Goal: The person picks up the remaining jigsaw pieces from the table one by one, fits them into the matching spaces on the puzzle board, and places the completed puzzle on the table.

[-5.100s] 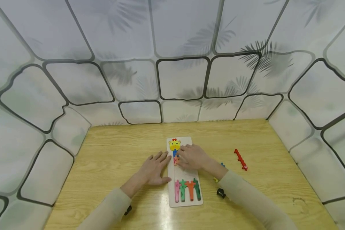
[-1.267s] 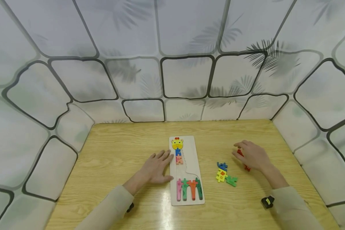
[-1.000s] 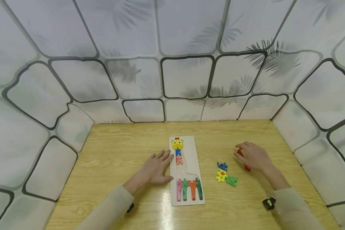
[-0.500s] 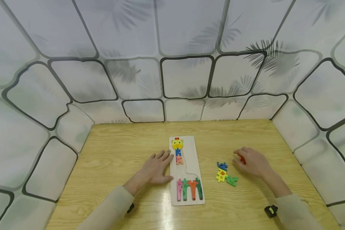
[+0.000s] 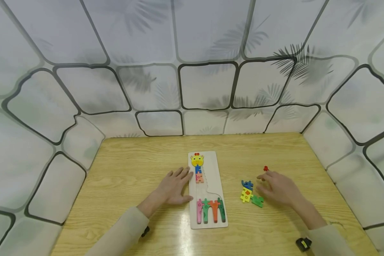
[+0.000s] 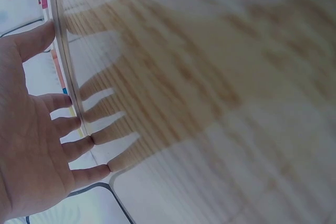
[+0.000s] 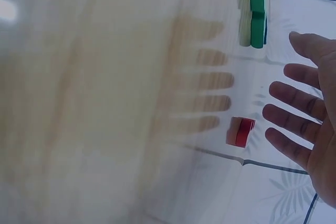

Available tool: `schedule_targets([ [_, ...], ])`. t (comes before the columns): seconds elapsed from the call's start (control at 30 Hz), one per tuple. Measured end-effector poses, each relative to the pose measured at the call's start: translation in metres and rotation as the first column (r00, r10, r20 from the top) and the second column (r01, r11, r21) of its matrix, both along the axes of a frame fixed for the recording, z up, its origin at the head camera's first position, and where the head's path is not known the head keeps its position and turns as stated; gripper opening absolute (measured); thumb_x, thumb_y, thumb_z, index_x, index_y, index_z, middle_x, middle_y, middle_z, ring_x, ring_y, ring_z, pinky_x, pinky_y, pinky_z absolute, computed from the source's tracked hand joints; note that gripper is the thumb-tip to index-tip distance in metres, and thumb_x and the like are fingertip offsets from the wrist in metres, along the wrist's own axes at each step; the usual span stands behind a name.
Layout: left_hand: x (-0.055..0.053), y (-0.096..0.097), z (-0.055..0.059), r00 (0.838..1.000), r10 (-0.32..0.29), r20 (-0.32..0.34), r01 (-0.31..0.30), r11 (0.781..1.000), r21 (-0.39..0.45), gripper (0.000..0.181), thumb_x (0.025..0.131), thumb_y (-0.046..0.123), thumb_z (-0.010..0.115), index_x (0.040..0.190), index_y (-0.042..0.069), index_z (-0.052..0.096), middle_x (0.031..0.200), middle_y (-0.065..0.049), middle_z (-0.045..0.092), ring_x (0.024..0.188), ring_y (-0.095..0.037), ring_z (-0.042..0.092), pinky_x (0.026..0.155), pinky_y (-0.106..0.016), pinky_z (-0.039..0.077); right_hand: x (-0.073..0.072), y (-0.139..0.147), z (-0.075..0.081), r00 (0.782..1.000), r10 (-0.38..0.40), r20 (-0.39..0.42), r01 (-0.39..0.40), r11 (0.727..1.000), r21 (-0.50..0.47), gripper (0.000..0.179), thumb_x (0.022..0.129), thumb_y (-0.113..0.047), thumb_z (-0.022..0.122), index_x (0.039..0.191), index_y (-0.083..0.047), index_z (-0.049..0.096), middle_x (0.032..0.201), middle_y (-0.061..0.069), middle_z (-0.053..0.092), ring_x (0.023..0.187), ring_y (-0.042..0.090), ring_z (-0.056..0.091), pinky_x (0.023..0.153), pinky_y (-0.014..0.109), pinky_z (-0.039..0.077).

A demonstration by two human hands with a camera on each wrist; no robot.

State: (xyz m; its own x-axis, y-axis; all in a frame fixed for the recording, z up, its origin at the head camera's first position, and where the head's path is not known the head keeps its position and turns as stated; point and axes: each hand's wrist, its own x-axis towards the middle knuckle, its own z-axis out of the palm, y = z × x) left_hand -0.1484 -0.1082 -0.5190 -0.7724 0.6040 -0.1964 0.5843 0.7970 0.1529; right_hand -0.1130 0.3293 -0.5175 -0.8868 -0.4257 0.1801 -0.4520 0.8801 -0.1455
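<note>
A white giraffe puzzle board (image 5: pixel 212 174) lies lengthwise on the table. It bears a yellow giraffe head (image 5: pixel 197 160), a blue piece (image 5: pixel 198 170) and a salmon piece (image 5: pixel 199 178) below it, and several coloured leg pieces (image 5: pixel 214 212) at its near end. My left hand (image 5: pixel 172 187) is spread flat, fingertips and thumb at the board's left edge. Over the table on the right, my right hand (image 5: pixel 280 188) hovers with fingers extended and holds nothing. It hides most of a long red piece (image 5: pixel 266 168); that red piece (image 7: pixel 242 132) lies beyond the fingertips in the right wrist view.
Between board and right hand lie loose puzzle pieces: a blue one (image 5: pixel 248 184), a yellow one (image 5: pixel 246 195) and a green one (image 5: pixel 257 201). The wooden table (image 5: pixel 131 156) is bounded by a patterned fabric wall (image 5: pixel 201 122) at the back and both sides.
My right hand left the board for the red piece, then moved nearer me and slightly left, uncovering that piece's far end. My left hand stays at the board's edge.
</note>
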Motion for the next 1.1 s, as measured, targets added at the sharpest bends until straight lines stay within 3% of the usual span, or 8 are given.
schedule_targets([
  [0.2,0.000,0.000,0.000,1.000,-0.004,0.000,0.004,1.000,-0.003,0.096,0.094,0.071,0.056,0.167,0.014,0.032,0.176,-0.011,0.027,0.161,-0.039,0.033,0.125,-0.064,0.037,0.011,-0.007,0.001,0.998,0.006,0.057,-0.007,1.000,0.000,0.039,0.091,-0.045,0.080,0.115,-0.014,0.077,0.101,0.001,0.077,0.087,0.020,0.073,0.072,0.040,0.062],
  [0.37,0.000,0.000,0.000,1.000,-0.005,0.001,0.005,1.000,0.000,0.096,0.094,0.071,0.056,0.167,0.014,0.032,0.176,-0.011,0.027,0.161,-0.039,0.033,0.125,-0.065,0.036,0.019,-0.009,-0.001,0.998,0.035,0.052,-0.037,0.999,0.034,0.041,0.089,-0.048,0.082,0.114,-0.015,0.077,0.099,-0.003,0.074,0.082,0.012,0.068,0.070,0.033,0.059],
  [0.57,0.001,0.000,0.001,1.000,-0.002,0.005,0.002,1.000,0.004,0.095,0.094,0.070,0.057,0.167,0.014,0.032,0.176,-0.012,0.027,0.161,-0.039,0.033,0.125,-0.065,0.036,0.025,-0.007,-0.003,0.997,0.052,0.058,-0.055,0.998,0.036,0.043,0.087,-0.048,0.083,0.114,-0.015,0.078,0.096,-0.007,0.069,0.072,-0.001,0.052,0.063,0.022,0.049],
  [1.1,0.001,0.000,0.001,1.000,0.005,0.018,-0.005,1.000,0.016,0.095,0.094,0.069,0.057,0.167,0.014,0.032,0.176,-0.012,0.027,0.161,-0.040,0.033,0.125,-0.065,0.036,0.035,-0.012,-0.005,0.991,0.065,0.116,-0.069,0.997,0.031,0.036,0.090,-0.049,0.081,0.113,-0.022,0.078,0.097,-0.013,0.068,0.079,-0.003,0.053,0.068,0.024,0.052],
])
